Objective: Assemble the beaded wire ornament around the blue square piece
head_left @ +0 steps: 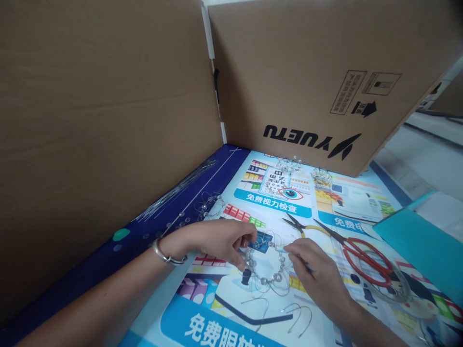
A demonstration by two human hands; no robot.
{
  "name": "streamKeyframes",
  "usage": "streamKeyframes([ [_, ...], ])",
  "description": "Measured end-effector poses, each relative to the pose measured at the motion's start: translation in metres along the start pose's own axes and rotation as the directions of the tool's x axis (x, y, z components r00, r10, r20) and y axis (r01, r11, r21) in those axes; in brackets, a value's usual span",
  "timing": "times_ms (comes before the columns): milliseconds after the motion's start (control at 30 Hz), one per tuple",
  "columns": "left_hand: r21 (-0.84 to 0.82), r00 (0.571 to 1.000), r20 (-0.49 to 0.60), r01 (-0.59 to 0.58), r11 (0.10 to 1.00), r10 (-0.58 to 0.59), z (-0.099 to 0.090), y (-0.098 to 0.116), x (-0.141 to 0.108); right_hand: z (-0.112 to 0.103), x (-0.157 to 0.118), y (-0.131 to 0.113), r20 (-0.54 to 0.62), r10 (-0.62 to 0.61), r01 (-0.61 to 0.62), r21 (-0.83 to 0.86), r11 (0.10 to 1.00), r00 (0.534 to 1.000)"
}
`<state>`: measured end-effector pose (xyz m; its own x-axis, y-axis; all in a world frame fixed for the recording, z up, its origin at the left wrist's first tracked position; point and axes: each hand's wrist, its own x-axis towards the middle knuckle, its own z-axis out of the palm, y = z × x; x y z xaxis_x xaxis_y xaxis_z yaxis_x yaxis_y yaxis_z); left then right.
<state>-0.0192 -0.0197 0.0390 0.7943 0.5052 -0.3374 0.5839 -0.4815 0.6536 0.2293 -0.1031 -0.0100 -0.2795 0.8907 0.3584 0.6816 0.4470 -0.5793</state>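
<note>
Reading upside down, a single "YUETU" brand in black sits on the right cardboard panel [282, 67], beside a leaf-like logo, one arrow and two framed labels whose small characters are too fine to read. A second, left cardboard panel [108, 111] meets it at a corner. Chinese lettering on the tabletop [202, 313] covering shows "免费视力检查" whole and "免费" begun on two other banners. One beaded wire ring [278, 277] lies on it between the two hands. The left hand [222, 243] is curled, its thumb at the ring's left edge; the right hand [316, 270] has its fingertips drawn close on the other side. Whether either pinches wire, I cannot tell. Near the right hand are one pair of yellow-handled pliers [307, 227] and one pair of red-handled scissors [369, 255]. Two beaded wire pieces [321, 178] lie close to the right panel.
</note>
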Motion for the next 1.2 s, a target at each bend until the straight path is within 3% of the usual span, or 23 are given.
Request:
streamKeyframes([
  [133, -0.005, 1.0, -0.012, 0.004, 1.0, -0.004, 0.0006, -0.0017, -0.0002, -0.0004, 0.0008, -0.0013, 0.008, 0.041, -0.041, 0.031, 0.999, 0.999],
  [1200, 0.032, 0.999, -0.024, 0.037, 0.999, -0.036, 0.0001, -0.0011, -0.0007, 0.0011, 0.0011, -0.0028, 0.0, 0.011, -0.011, 0.0, 1.0, 1.0],
])
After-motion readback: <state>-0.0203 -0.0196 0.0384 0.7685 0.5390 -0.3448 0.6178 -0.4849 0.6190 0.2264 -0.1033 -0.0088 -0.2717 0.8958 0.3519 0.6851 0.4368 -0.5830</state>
